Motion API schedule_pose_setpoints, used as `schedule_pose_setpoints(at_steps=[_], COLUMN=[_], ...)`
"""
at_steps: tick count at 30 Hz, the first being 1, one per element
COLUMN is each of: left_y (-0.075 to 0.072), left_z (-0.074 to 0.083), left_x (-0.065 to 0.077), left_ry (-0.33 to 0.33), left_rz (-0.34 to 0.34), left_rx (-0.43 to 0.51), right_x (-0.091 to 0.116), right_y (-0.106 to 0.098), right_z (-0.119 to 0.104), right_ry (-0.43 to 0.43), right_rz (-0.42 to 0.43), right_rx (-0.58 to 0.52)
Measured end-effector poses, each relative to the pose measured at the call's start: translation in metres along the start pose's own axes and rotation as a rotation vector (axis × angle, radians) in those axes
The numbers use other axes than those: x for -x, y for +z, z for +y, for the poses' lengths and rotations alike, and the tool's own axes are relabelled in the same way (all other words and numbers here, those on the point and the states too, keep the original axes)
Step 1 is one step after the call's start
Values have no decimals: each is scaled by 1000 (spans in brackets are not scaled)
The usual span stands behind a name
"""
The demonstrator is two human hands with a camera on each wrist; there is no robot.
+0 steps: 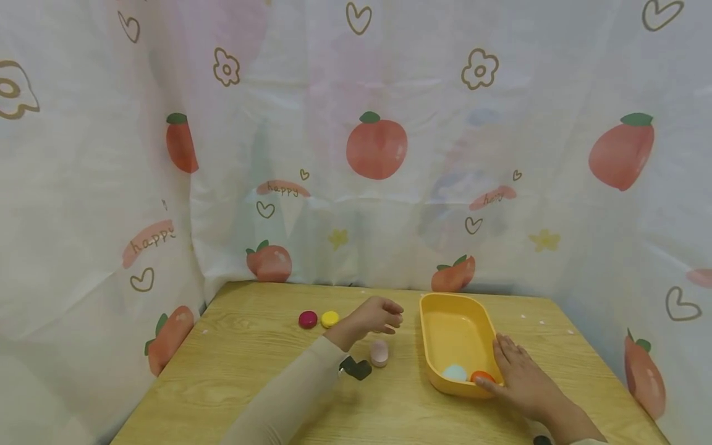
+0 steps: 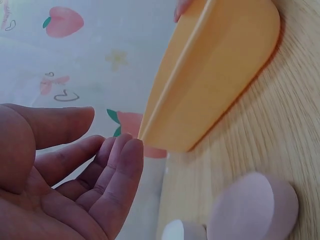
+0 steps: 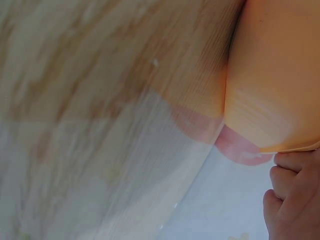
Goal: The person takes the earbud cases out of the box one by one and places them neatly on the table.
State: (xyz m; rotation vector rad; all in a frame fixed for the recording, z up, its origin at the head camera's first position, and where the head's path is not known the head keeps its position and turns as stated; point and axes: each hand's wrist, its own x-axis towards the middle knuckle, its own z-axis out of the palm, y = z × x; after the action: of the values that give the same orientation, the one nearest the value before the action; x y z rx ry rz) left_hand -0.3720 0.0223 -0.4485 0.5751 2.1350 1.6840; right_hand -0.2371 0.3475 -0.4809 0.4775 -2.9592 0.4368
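Observation:
In the head view, my left hand (image 1: 375,318) hovers over the table between the small round pieces and the yellow tray (image 1: 425,340). Its fingers are loosely bent, and the left wrist view shows nothing in them. Just below it stands a pale pink round piece (image 1: 379,353). My right hand (image 1: 525,383) holds the tray's near right corner, thumb over the front rim and fingers along the right side. Inside the tray's near end lie a pale mint piece (image 1: 455,372) and an orange piece (image 1: 482,376).
A crimson round piece (image 1: 308,319) and a yellow one (image 1: 330,319) lie side by side, left of the left hand. A white piece (image 2: 175,231) shows beside the pink one in the left wrist view. Printed curtains (image 1: 311,235) hang around the wooden table (image 1: 189,383).

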Motion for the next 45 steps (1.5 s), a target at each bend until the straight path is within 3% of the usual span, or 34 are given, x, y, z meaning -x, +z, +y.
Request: schedule_pose_setpoints(at_steps=[15,23,34,45], left_y=[31,46,72,109], left_z=[17,20,26,30], left_x=[-18,-23,-27,-29], left_ry=[18,-20,-37,-91], left_rz=[-102,-139,-235,-246], left_rx=[27,1,51,-118], right_x=[-1,-5,-4,-2], right_y=[3,7,10,6], right_z=[-2,-9,2,6], right_ry=[8,-5,8,19], right_rz=[14,23,26,20], right_rx=[4,-17,23,30])
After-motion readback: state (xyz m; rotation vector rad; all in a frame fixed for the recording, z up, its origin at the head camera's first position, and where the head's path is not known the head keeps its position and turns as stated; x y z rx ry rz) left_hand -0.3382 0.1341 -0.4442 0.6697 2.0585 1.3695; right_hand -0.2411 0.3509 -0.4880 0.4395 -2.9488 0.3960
